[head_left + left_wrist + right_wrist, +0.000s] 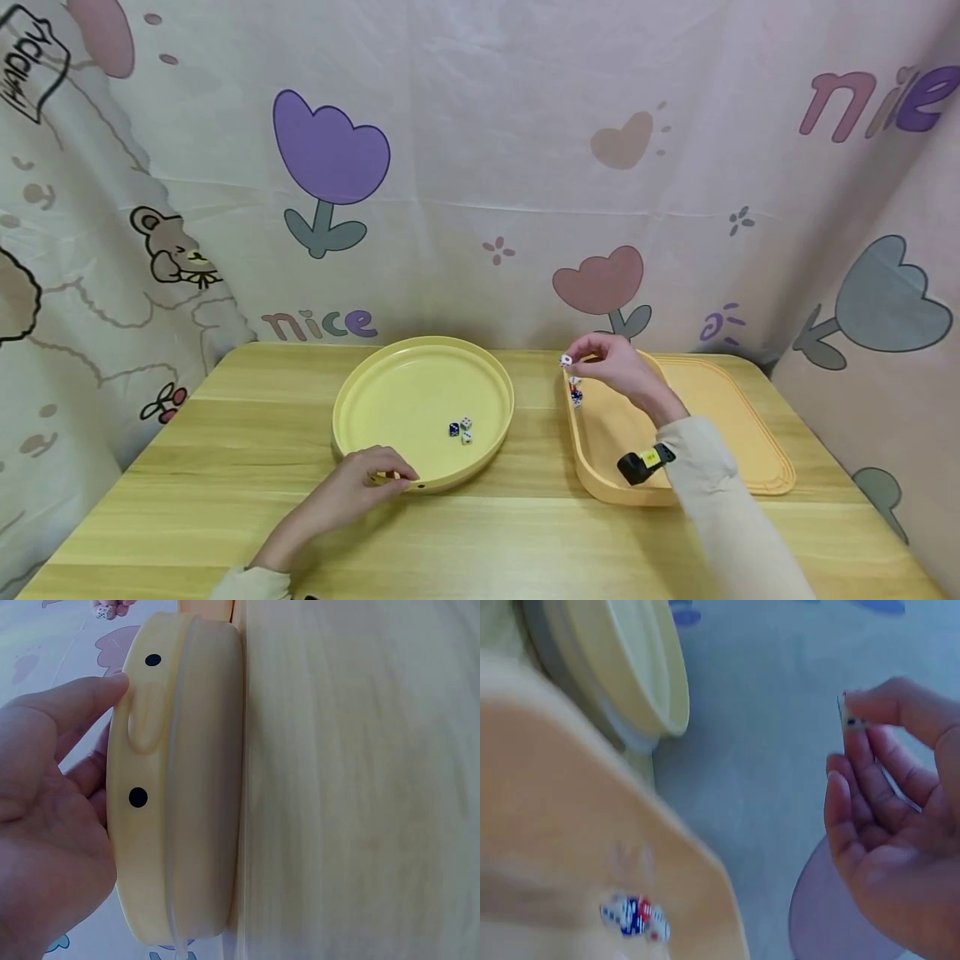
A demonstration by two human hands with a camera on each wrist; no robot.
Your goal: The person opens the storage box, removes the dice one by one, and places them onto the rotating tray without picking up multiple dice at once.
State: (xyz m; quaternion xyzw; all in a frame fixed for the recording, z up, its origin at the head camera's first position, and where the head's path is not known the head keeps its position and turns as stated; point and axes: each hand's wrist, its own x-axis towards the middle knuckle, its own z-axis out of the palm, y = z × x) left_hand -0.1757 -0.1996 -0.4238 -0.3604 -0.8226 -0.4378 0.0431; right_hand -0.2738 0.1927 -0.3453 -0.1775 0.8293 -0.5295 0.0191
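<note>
My left hand [365, 485] grips the near rim of a round yellow tray [347, 410]; in the left wrist view the thumb lies on the outside of the rim and the other fingers pass behind it. Two white dice [467, 437] and a dark blue die [453, 430] lie together on the tray's floor, right of its middle. Above the left rim of an orange rectangular tray [611, 493], my right hand [618, 367] pinches a white die [566, 361] between thumb and fingers. Several white, blue and red dice [635, 915] sit inside along that tray's left wall.
An orange flat panel with a grooved edge [738, 417] lies at the right of the rectangular tray. Both trays stand on a wood-grain table [480, 542]. A printed curtain [465, 167] hangs behind and at both sides. A black device [637, 467] is strapped to the right wrist.
</note>
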